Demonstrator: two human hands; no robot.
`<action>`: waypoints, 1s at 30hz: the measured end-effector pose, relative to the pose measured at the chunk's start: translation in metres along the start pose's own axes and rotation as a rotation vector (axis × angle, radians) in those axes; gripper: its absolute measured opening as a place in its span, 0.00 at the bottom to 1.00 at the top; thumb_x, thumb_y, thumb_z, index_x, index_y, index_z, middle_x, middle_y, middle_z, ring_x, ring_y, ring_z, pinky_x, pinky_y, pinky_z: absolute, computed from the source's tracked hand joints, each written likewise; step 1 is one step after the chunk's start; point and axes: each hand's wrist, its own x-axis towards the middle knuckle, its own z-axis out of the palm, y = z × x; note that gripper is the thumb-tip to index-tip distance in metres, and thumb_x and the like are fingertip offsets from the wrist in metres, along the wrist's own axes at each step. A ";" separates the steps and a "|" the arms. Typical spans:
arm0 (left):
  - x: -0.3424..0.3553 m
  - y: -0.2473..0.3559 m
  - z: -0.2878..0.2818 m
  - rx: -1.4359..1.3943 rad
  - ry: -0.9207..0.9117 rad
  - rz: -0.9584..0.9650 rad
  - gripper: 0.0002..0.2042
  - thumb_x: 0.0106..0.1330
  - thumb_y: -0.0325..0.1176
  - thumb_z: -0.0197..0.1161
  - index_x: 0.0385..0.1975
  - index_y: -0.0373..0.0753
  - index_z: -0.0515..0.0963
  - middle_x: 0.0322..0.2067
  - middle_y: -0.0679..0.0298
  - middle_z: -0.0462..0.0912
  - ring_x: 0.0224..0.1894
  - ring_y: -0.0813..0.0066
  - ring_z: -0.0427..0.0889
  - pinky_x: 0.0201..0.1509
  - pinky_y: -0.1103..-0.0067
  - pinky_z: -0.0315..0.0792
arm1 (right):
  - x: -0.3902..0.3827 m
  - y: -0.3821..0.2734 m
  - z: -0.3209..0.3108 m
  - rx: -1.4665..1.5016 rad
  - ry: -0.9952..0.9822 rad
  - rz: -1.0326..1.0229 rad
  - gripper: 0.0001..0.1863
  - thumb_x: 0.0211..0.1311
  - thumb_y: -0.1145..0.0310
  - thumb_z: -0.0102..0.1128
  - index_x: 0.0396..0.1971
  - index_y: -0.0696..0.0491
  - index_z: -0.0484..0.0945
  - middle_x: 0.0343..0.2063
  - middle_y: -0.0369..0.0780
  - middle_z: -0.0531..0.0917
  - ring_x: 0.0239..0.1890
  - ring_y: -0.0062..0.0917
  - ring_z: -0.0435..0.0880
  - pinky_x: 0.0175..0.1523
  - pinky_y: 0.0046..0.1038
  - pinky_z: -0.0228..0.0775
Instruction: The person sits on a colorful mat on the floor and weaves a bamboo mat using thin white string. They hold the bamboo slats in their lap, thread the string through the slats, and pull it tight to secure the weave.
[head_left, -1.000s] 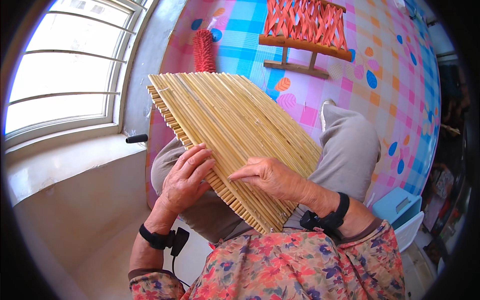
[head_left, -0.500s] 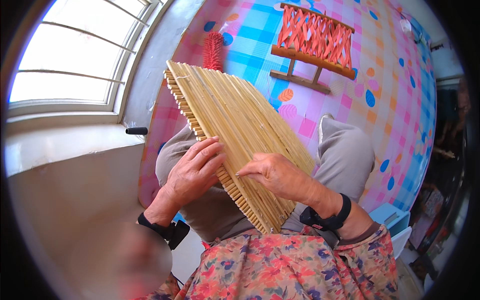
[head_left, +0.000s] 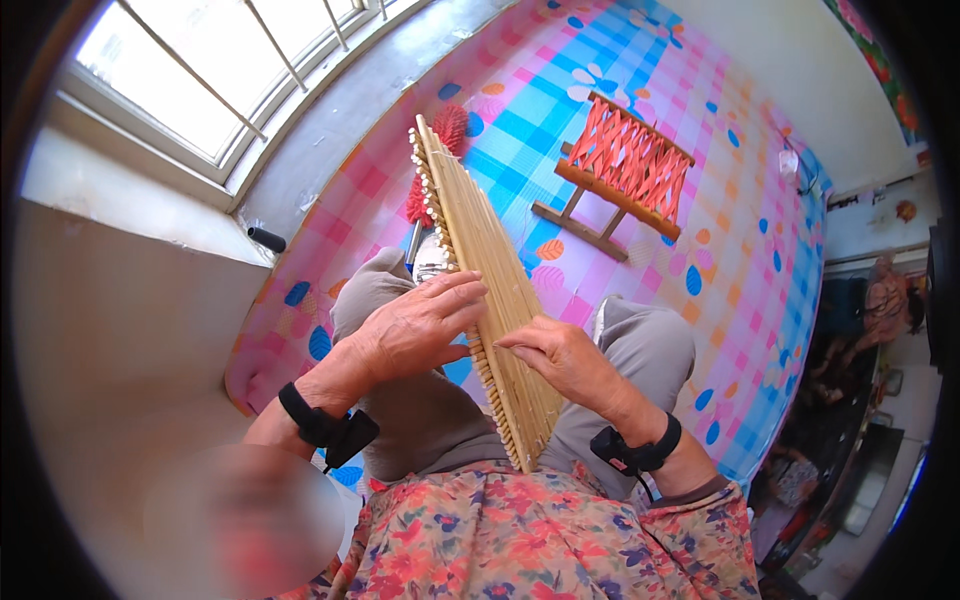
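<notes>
A flat mat of pale, straw-coloured stalks (head_left: 490, 270) stands tilted across my lap, its edge of cut stalk ends facing left. My left hand (head_left: 420, 322) is open at that edge; its stretched fingertips touch the stalks and the thumb is apart below. Above the mat's near part, my right hand (head_left: 565, 355) is closed, thumb and forefinger pressed together close to the surface. Whatever is in this pinch is too small to make out. Both wrists wear black straps with small boxes, the left strap (head_left: 318, 420) and the right strap (head_left: 650, 450).
A wooden frame wound with red strips (head_left: 635, 155) stands on the checked, patterned covering (head_left: 545, 215). A red bristly thing (head_left: 450, 130) lies partly behind the mat. To the left is a barred window (head_left: 200, 75); a dark rod end (head_left: 266, 240) sticks out from its sill.
The mat has turned more edge-on, so less of its face shows. My view has swung round. My left hand's thumb now shows apart from its fingers; the right hand remains pinched.
</notes>
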 end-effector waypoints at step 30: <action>-0.002 -0.019 0.002 0.104 -0.085 0.270 0.19 0.58 0.38 0.67 0.46 0.34 0.76 0.52 0.55 0.76 0.62 0.56 0.72 0.61 0.67 0.74 | -0.006 -0.010 -0.023 -0.367 -0.127 -0.096 0.08 0.61 0.71 0.59 0.40 0.53 0.81 0.31 0.43 0.84 0.35 0.37 0.85 0.37 0.33 0.78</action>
